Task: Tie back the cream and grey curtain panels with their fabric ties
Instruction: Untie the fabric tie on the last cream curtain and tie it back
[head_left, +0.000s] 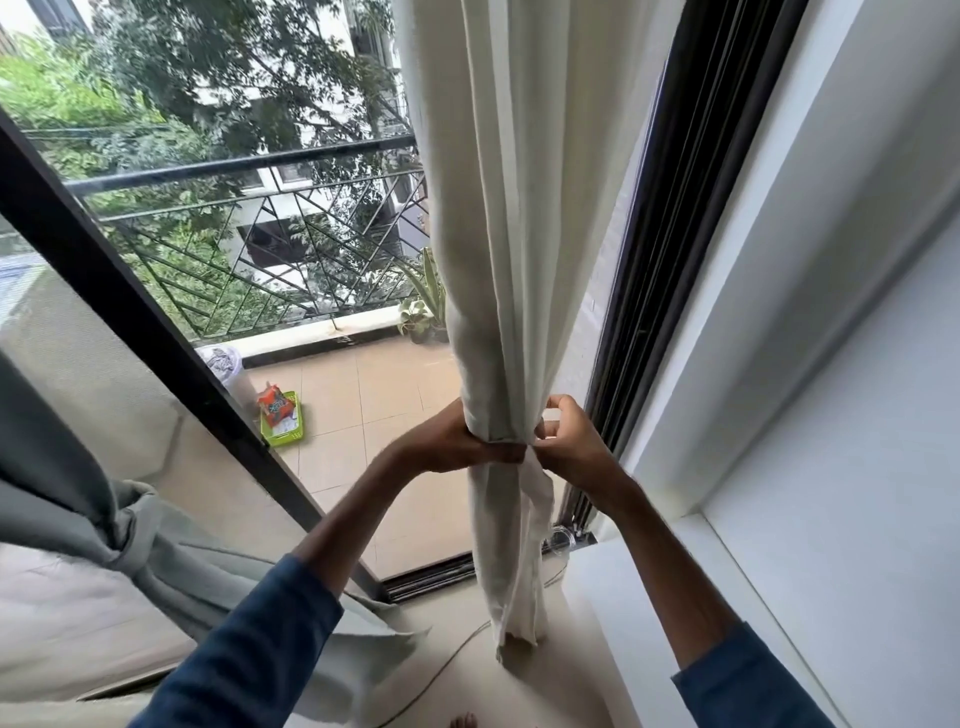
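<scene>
cream curtain (519, 208) hangs bunched by the window frame; grey curtain (62, 467) at lower left looks knotted | left hand (457, 441) curls round the gathered waist, right hand (571, 441) pinches the tie (537, 493) just beside | I'd keep the bunch squeezed and pull the tie snug before knotting | green basket (283, 423) on the balcony holds an orange packet (272, 405)

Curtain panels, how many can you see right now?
2: the cream panel hangs at centre, bunched at its middle; the grey panel is at lower left, knotted. Others may be out of frame.
</scene>
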